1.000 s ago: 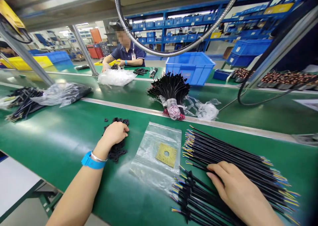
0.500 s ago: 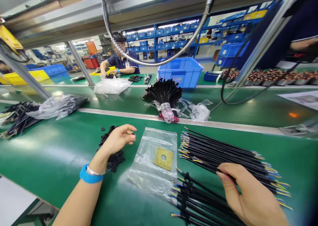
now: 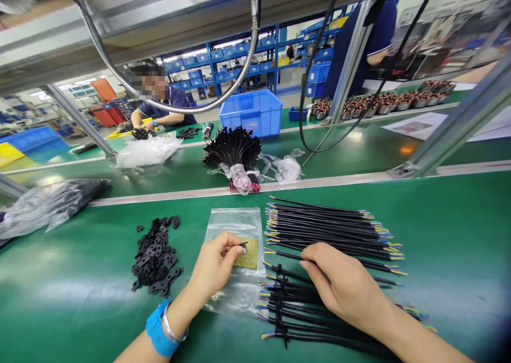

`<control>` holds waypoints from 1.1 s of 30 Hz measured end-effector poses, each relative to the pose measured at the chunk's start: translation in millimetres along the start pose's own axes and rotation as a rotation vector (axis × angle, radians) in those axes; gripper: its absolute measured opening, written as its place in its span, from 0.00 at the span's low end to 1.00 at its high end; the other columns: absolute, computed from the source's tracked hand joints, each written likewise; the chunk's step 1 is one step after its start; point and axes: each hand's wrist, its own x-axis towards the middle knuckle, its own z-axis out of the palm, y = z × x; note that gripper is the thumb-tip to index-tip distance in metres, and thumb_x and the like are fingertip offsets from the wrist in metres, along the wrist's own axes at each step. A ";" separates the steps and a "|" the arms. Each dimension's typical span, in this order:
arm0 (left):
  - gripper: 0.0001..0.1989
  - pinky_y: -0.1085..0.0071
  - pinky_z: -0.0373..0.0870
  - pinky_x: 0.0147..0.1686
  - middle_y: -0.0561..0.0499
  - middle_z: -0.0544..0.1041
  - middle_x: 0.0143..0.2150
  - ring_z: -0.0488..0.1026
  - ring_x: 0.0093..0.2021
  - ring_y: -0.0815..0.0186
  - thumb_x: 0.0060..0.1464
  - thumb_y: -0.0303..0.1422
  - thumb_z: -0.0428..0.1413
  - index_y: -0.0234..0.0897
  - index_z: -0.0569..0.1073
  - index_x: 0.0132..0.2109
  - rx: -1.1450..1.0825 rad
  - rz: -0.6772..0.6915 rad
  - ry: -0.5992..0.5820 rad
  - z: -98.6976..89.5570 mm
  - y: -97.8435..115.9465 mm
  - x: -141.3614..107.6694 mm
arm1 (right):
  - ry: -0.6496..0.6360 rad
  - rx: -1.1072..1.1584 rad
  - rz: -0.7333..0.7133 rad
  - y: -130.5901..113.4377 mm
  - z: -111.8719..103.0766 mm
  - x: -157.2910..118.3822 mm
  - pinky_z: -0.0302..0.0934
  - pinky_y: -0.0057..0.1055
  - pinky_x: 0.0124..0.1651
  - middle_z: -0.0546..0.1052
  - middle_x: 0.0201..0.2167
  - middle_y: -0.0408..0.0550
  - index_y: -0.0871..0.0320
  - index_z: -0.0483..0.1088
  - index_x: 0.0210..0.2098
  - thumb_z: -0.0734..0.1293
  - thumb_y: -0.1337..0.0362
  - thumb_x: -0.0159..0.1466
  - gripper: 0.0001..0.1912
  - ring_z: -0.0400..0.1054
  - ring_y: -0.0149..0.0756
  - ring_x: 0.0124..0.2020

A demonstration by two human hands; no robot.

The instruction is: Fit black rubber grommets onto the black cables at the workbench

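Note:
My left hand pinches a small black part over a yellow sponge pad, which lies on a clear plastic bag. A black cable with stripped coloured ends is pinched in my right hand. Above that hand lies a row of black cables. Nearer to me are more cables with black parts around them near their left ends. Left of the bag sits a pile of small black parts.
A metal rail crosses behind the work area. Beyond it are a bundle of black cables, a blue bin and a white plastic bag. A person sits opposite; another stands at right. A metal post rises on the right.
The view has turned to the right. My left hand has moved from beside the black pile to over the sponge, its fingers now pinched on a small part. My right hand still pinches a cable.

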 end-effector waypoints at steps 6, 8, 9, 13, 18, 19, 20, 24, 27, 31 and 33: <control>0.07 0.63 0.69 0.39 0.46 0.77 0.39 0.70 0.39 0.59 0.57 0.29 0.55 0.38 0.78 0.36 0.652 0.423 -0.062 16.6 4.0 -1.7 | -0.013 0.032 -0.008 -6.3 -0.5 1.3 0.62 0.30 0.35 0.72 0.31 0.47 0.58 0.66 0.40 0.57 0.71 0.67 0.07 0.66 0.34 0.32; 0.07 0.62 0.68 0.36 0.46 0.76 0.36 0.69 0.37 0.59 0.56 0.29 0.55 0.38 0.78 0.34 0.744 0.446 -0.094 19.1 7.7 -1.8 | -0.028 0.038 -0.009 -8.4 -0.5 1.1 0.61 0.30 0.35 0.72 0.32 0.47 0.58 0.66 0.41 0.58 0.71 0.68 0.07 0.66 0.34 0.32; 0.07 0.62 0.67 0.36 0.46 0.76 0.36 0.68 0.38 0.59 0.57 0.28 0.54 0.38 0.77 0.33 0.751 0.448 -0.104 19.8 9.2 -1.8 | -0.037 0.036 -0.009 -9.5 -0.4 0.7 0.60 0.30 0.35 0.72 0.32 0.47 0.58 0.66 0.41 0.58 0.71 0.68 0.07 0.66 0.33 0.32; 0.06 0.62 0.67 0.41 0.47 0.77 0.39 0.70 0.41 0.59 0.56 0.27 0.52 0.38 0.72 0.32 0.341 0.234 -0.097 21.0 12.2 -3.1 | -0.067 0.027 -0.016 -14.3 0.7 -1.8 0.57 0.29 0.32 0.70 0.29 0.45 0.58 0.68 0.42 0.59 0.70 0.68 0.07 0.63 0.32 0.28; 0.09 0.67 0.69 0.38 0.46 0.79 0.44 0.73 0.35 0.66 0.56 0.34 0.54 0.38 0.65 0.30 -0.458 -0.195 -0.136 21.6 17.8 -7.6 | -0.073 0.033 -0.022 -18.9 3.9 -1.5 0.55 0.29 0.29 0.69 0.26 0.44 0.58 0.69 0.41 0.57 0.69 0.69 0.10 0.61 0.31 0.26; 0.10 0.68 0.69 0.38 0.46 0.79 0.44 0.73 0.34 0.67 0.55 0.36 0.56 0.37 0.65 0.30 -0.523 -0.222 -0.140 21.7 19.5 -8.8 | -0.066 0.029 -0.020 -19.1 4.6 -1.0 0.55 0.29 0.29 0.69 0.26 0.44 0.58 0.70 0.41 0.57 0.69 0.69 0.10 0.61 0.31 0.26; 0.11 0.68 0.69 0.39 0.46 0.79 0.43 0.73 0.34 0.68 0.54 0.37 0.57 0.37 0.65 0.30 -0.566 -0.237 -0.142 21.7 21.2 -10.1 | -0.060 0.028 -0.017 -19.1 5.2 -0.6 0.55 0.29 0.29 0.69 0.26 0.44 0.58 0.70 0.41 0.57 0.69 0.69 0.10 0.61 0.31 0.26; 0.14 0.70 0.68 0.38 0.46 0.79 0.44 0.72 0.30 0.71 0.52 0.40 0.61 0.35 0.67 0.30 -0.625 -0.259 -0.145 21.0 24.3 -14.4 | -0.051 0.036 0.002 -18.0 6.4 -0.5 0.55 0.28 0.30 0.69 0.26 0.44 0.58 0.70 0.41 0.57 0.69 0.69 0.10 0.62 0.31 0.26; 0.14 0.70 0.68 0.39 0.47 0.77 0.44 0.72 0.30 0.73 0.51 0.39 0.63 0.34 0.68 0.30 -0.642 -0.245 -0.171 20.3 23.1 -16.1 | -0.023 0.026 0.010 -17.5 6.5 -1.6 0.55 0.28 0.30 0.69 0.26 0.44 0.58 0.69 0.41 0.58 0.70 0.69 0.09 0.62 0.31 0.26; 0.14 0.71 0.69 0.41 0.49 0.77 0.41 0.73 0.37 0.70 0.45 0.33 0.68 0.34 0.69 0.30 -0.754 -0.226 -0.203 21.9 19.1 -16.4 | 0.047 -0.013 -0.008 -17.8 6.8 -2.5 0.54 0.29 0.30 0.69 0.26 0.44 0.59 0.69 0.41 0.60 0.70 0.68 0.07 0.62 0.31 0.26; 0.15 0.71 0.69 0.40 0.49 0.78 0.40 0.74 0.38 0.69 0.43 0.31 0.69 0.34 0.69 0.30 -0.805 -0.227 -0.204 23.5 17.5 -16.2 | 0.061 -0.031 -0.039 -18.9 6.8 -2.8 0.54 0.29 0.30 0.70 0.27 0.44 0.60 0.69 0.41 0.60 0.71 0.68 0.06 0.61 0.31 0.26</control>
